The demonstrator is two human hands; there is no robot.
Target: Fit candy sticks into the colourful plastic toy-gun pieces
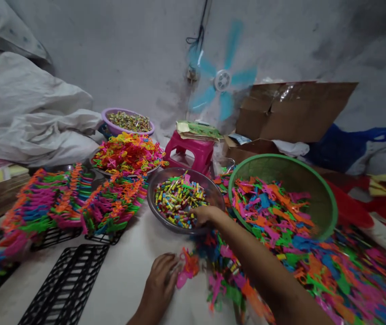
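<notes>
My right hand reaches into a metal bowl of small, colourful candy-like pieces, its fingers down among them at the near right rim. My left hand rests on the white surface and pinches a pink and orange plastic toy piece. A heap of the same colourful plastic pieces lies just right of that hand, under my right forearm. Whether the right hand's fingers are closed on anything is hidden.
A green basket full of plastic pieces stands at right. Black plastic grids lie front left, with rows of stacked colourful pieces behind. Farther back: a pink stool, a purple basin, cardboard boxes, a spinning blue fan, white sacks.
</notes>
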